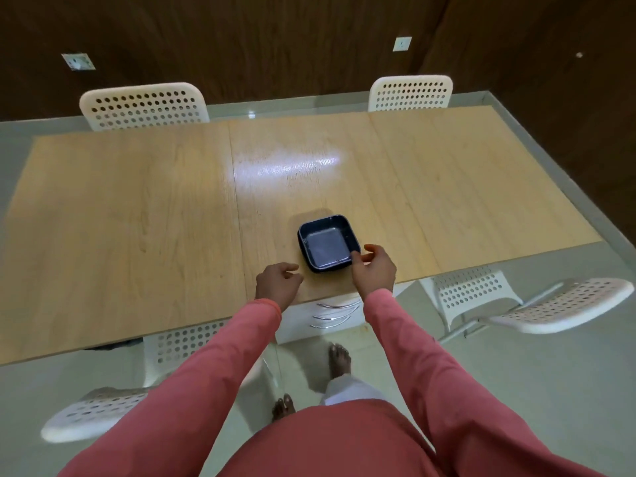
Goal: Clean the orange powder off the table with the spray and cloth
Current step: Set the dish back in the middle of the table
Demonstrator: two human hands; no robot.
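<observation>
Dark-blue dish (328, 243) at frame centre: right hand (373, 268) curls its fingers at the near corner, contact unclear; left hand (278, 283) loosely curled, empty. Table (137, 208) shows no clear powder; spray and cloth unseen. Probably still setup; next, fetch them.

A pale, honey-coloured wooden table (137, 218) with fine vertical grain is showing a whitish glare patch near its middle, and a square dark navy dish (328, 243) with a greyer, speckled floor is sitting on it. White plastic chairs (144, 106) patterned with rows of round holes are standing out against a dark brown wood-grain wall (275, 36) and a pale grey-green glossy floor (550, 390). Salmon-pink long sleeves (213, 366) are showing in the foreground, above a white drawer unit (320, 315) with silver curved handles.
</observation>
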